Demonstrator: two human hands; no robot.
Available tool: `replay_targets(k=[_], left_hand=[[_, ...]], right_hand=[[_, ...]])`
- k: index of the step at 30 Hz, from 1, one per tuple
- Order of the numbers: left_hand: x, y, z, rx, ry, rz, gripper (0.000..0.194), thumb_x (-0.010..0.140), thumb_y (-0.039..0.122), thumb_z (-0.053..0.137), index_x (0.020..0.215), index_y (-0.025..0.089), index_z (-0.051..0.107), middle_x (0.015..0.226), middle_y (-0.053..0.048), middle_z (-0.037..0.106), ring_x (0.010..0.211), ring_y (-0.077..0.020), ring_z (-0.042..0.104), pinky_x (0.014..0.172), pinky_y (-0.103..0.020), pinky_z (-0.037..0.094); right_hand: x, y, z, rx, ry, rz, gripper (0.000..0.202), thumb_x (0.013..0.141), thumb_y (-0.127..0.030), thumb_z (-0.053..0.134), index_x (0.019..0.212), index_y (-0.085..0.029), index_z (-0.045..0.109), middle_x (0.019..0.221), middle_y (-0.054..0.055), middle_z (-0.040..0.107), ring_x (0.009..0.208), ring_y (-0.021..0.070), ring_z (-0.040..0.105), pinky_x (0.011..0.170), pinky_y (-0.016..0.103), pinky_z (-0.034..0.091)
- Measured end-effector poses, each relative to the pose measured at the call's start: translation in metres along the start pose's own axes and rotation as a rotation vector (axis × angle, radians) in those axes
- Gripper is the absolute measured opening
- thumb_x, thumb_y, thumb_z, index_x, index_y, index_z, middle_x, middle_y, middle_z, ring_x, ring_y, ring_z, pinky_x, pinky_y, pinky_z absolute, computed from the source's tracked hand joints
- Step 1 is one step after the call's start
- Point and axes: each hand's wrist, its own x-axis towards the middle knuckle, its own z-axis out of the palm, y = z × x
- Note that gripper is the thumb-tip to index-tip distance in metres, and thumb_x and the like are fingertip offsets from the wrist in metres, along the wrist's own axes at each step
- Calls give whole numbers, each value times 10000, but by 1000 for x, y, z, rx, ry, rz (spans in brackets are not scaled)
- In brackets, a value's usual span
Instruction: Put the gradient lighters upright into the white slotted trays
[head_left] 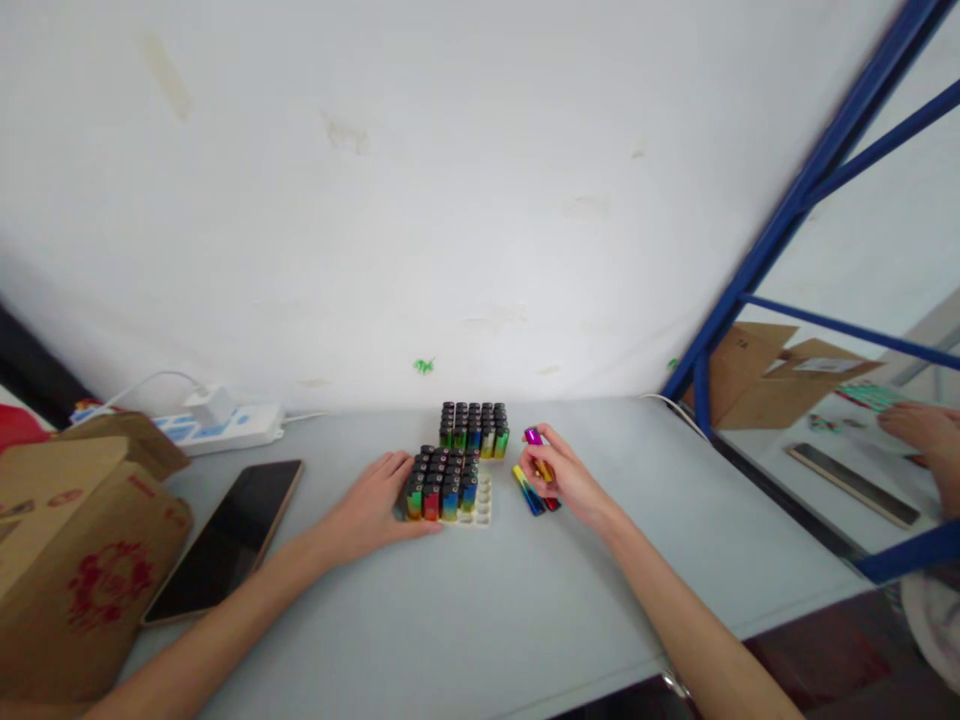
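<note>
Cigarette lighters with black tops and colour-graded bodies stand upright in a white slotted tray (484, 505) in front of me. Its right-hand slots show bare. My left hand (379, 505) is curled round the tray's left side, thumb along the front and fingers toward the back. To the right, my right hand (559, 470) is closed on a lighter (533, 436) with a purple end, held just above the table. Under it lie a yellow-and-blue lighter (529, 490) and a red one (553, 504), partly hidden. Behind the tray stands a second block of upright lighters (474, 428).
On the left are a phone (225, 540), a brown paper bag (90, 570) and a white power strip (259, 425). A blue metal frame (795, 210) edges the table at right. Beyond it are a cardboard box (757, 380) and another person's hand (926, 430).
</note>
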Motion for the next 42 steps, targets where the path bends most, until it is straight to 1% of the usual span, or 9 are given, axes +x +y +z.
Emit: replay_targets(k=[3,7,16,22,27,31,34,38,42], left_hand=[[1,4,-3,-14,-9,4,742,735,801,843,1194,230,724,1257,-164,738,1192,-416,705,1103,-579,578],[1,5,-3,-25,-8,-10,752,719,795,854,1199,231,729,1256,-161,736,1190,-417,708,1105,-575,575],[-1,0,-1,-27,21,16,714,728,777,866,1205,263,729,1227,-127,737,1167,-393,707,1080,-544,587],[0,4,-2,-16,1,-7,736,729,824,830,1174,248,720,1202,-140,728,1139,-402,707,1055,-561,588],[1,4,-2,-8,-13,-4,743,726,836,825,1168,248,720,1224,-142,730,1172,-407,696,1085,-558,569],[1,5,-2,-15,-22,-4,749,741,820,826,1200,239,715,1248,-145,726,1180,-405,686,1096,-568,558],[0,6,-2,-20,-38,-15,756,744,811,832,1201,221,712,1229,-149,715,1168,-412,686,1076,-573,565],[0,5,-1,-12,-34,-10,740,739,810,839,1196,241,711,1209,-132,713,1161,-406,687,1069,-563,563],[0,4,1,-14,-32,0,738,738,794,857,1226,262,704,1249,-127,715,1205,-402,682,1090,-541,555]], right_hand=[[4,6,6,1,10,16,522,812,-705,768,884,-256,512,563,-134,388,446,59,168,426,199,82],[8,19,17,-69,136,20,683,888,-861,545,605,-250,432,506,-108,239,447,68,147,428,233,97],[5,27,31,-116,191,10,538,911,-620,488,519,-282,343,459,-69,269,419,91,177,410,261,157],[7,28,29,-91,191,22,622,884,-781,576,583,-260,419,503,-84,271,441,82,181,425,246,162],[1,23,26,-127,97,-104,648,919,-874,577,891,-229,639,650,-61,412,503,111,322,471,258,274],[-13,14,23,-522,63,-337,492,1062,-712,537,1036,-248,700,858,27,633,758,198,605,707,335,506],[-20,9,25,-787,104,-484,369,1035,-600,660,952,-247,733,941,69,682,864,237,643,814,378,533],[-24,8,32,-804,63,-440,268,1033,-511,696,987,-257,768,792,31,738,700,223,665,727,367,533],[-25,11,36,-758,2,-444,243,1038,-505,714,1006,-274,783,839,30,811,738,240,736,779,378,566]])
